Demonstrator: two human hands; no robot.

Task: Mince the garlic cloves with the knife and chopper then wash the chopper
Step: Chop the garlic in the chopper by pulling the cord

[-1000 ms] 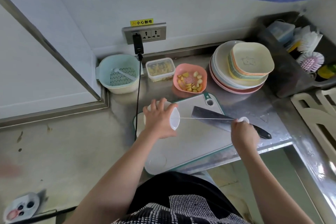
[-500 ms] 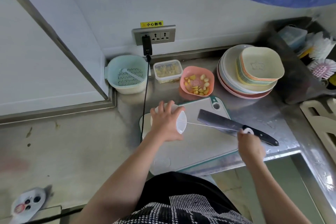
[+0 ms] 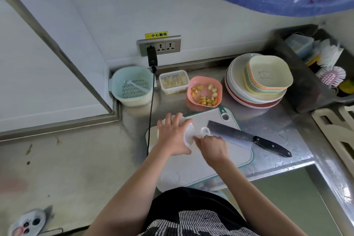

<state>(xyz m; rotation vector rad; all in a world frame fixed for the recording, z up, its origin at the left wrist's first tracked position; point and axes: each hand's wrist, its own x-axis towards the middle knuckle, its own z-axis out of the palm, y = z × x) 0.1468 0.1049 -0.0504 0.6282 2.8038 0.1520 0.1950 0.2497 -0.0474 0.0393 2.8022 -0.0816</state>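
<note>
Chopper (image 3: 186, 136) sits on the cutting board (image 3: 220, 161), gripped by the left hand (image 3: 173, 137), the right hand (image 3: 211, 144) pinching its pull handle (image 3: 205, 130) beside the lid, knife (image 3: 247, 140) idle beyond; mincing by pull-cord appears underway, the next pull needing a firm hold-down.

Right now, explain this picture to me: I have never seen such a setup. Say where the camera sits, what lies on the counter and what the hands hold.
The camera sits on a person's head, looking down at both bare hands. The left hand grips a white pull-cord chopper on the cutting board. The right hand pinches the chopper's pull handle, close against it. A cleaver lies on the board, untouched. Behind stand a pink bowl of cut pieces, a clear tub, a strainer basket and stacked plates.
</note>
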